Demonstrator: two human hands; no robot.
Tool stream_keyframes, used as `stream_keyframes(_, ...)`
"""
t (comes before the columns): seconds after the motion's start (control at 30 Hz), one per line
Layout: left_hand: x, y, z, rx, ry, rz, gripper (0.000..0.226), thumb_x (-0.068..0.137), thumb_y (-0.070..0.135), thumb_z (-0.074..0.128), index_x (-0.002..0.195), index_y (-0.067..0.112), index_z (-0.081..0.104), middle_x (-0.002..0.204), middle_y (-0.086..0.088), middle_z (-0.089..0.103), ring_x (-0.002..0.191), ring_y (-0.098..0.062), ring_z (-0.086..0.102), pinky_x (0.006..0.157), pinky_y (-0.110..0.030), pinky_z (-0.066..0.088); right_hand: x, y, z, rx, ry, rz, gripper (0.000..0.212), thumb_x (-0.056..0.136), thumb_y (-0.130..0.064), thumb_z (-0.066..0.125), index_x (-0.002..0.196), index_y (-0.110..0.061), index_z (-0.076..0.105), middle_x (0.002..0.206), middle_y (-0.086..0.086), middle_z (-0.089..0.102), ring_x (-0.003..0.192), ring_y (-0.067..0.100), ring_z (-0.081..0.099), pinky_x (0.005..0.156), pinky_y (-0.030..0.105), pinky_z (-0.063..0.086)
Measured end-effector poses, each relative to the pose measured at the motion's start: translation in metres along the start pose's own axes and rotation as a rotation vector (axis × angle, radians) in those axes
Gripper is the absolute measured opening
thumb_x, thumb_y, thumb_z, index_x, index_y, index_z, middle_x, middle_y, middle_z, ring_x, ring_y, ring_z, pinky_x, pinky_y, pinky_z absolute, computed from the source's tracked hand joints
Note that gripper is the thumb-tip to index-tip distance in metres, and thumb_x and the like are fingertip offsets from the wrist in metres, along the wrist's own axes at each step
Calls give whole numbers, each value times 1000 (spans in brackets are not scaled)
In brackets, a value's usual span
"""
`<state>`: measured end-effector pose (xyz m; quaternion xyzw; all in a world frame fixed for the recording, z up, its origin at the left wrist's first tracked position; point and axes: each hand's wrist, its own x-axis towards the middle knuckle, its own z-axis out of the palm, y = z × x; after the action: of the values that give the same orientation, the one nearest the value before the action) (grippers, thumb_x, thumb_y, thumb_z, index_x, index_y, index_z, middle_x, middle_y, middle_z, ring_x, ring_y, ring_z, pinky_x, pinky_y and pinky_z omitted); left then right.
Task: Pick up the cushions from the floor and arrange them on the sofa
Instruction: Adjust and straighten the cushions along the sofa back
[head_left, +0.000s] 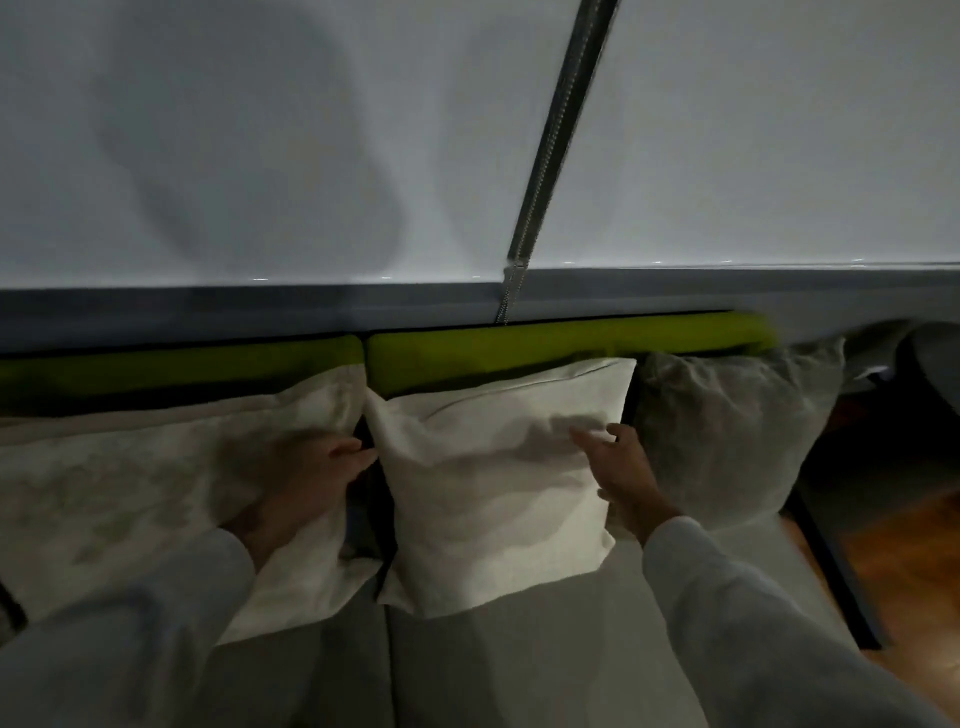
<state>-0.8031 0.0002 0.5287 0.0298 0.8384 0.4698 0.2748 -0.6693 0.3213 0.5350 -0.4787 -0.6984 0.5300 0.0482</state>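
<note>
A cream cushion (493, 483) leans upright against the green sofa back (519, 345) on the grey seat (545, 660). My left hand (306, 488) touches its left edge, fingers reaching into the gap beside a larger pale cushion (130, 499) on the left. My right hand (623, 473) lies flat on the cream cushion's right side, fingers spread. A grey cushion (727, 431) leans at the sofa's right end. Neither hand visibly grips anything.
White roller blinds (260, 130) with a bead chain (550, 140) hang behind the sofa above a grey sill. Wooden floor (904, 561) shows to the right of the sofa's dark frame edge. A dark rounded object (935, 364) sits at the far right.
</note>
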Motion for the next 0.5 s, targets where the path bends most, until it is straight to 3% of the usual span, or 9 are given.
stream_keyframes(0.1,19,16,37,-191,86,-114,23,93,32,68,102,11,72,114,-21,71,103,-36,67,96,-55,53,50,5,-14,-28,9,-21,79,85,-53,74,147,-16,42,146,14,52,127,35,56,106,54,50)
stream_keyframes(0.17,26,25,51,-354,154,-183,26,95,31,67,114,13,68,125,-16,68,111,-37,64,93,-53,54,76,1,-22,-26,2,-24,81,85,-54,74,147,-12,43,145,11,53,127,34,57,106,55,50)
stream_keyframes(0.23,32,29,60,-450,198,-254,40,97,32,63,133,16,58,134,-7,61,120,-35,59,89,-50,54,101,-3,-28,-9,-45,1,68,85,-57,73,135,-14,56,134,4,60,114,28,62,101,53,53)
stream_keyframes(0.3,38,29,63,-498,251,-291,29,99,30,61,125,19,58,131,-8,61,115,-34,59,81,-47,55,122,-4,-30,59,-115,34,53,85,-53,75,122,-16,65,125,5,68,108,28,66,98,53,56)
stream_keyframes(0.4,47,28,61,-562,332,-319,16,100,25,59,115,20,59,126,-9,62,108,-32,60,71,-42,54,141,-2,-22,75,-136,31,41,91,-40,72,123,-15,66,126,11,70,115,37,66,100,59,54)
stream_keyframes(0.5,53,35,60,-566,362,-299,28,101,25,58,126,13,61,129,-9,62,111,-32,60,69,-41,54,152,-4,-22,13,-99,-34,50,98,-41,57,141,-15,57,140,15,62,129,41,57,107,60,49)
